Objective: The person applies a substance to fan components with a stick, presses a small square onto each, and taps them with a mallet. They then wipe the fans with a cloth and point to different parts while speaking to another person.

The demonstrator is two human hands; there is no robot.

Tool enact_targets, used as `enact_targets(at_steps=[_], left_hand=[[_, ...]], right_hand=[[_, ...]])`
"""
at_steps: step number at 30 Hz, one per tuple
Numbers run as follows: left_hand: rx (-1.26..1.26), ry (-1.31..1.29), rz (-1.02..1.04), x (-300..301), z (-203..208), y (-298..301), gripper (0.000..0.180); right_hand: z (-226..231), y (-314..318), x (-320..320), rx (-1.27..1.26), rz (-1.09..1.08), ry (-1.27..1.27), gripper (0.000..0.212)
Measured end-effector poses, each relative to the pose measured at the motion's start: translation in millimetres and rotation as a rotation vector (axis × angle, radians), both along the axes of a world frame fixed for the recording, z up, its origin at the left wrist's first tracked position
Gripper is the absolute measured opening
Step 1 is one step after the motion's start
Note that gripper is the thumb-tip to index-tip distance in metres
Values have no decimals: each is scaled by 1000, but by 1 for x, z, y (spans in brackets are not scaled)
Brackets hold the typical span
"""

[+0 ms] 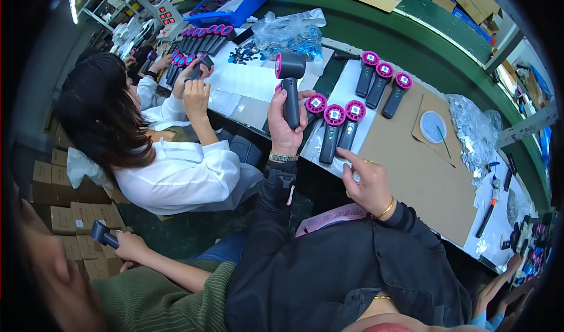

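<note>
My left hand (286,120) is closed around the handle of a dark grey handheld blower (291,67), shaped like a small hair dryer with a pink ring on its barrel. It is held upright above the table edge. My right hand (367,182) holds nothing; its index finger stretches toward the lower end of a blower (331,135) lying on the table, and whether they touch I cannot tell. Beside that one lie a second blower (351,126) and another (316,103), partly hidden by my left hand. All have pink round grilles with a small white label.
Farther back lie three more blowers (376,79). A white round lid (433,126) with a green stick rests on cardboard (405,167), near clear plastic wrap (473,126). A co-worker in white (176,167) handles a blower at left; another in green (164,285) holds one.
</note>
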State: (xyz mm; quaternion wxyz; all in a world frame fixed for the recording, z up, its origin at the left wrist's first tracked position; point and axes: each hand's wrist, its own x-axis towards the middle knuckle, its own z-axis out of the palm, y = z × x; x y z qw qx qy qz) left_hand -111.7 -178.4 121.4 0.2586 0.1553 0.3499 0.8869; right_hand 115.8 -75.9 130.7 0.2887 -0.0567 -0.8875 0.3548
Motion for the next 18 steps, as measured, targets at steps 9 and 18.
enact_targets(at_steps=[9, 18], left_hand=[[-52, -13, 43, -1, -6, 8, 42], [-54, -26, 51, 1, -10, 11, 41]], right_hand=[[-28, 13, 38, -101, -157, -54, 37], [-35, 12, 43, -102, -168, -51, 35]])
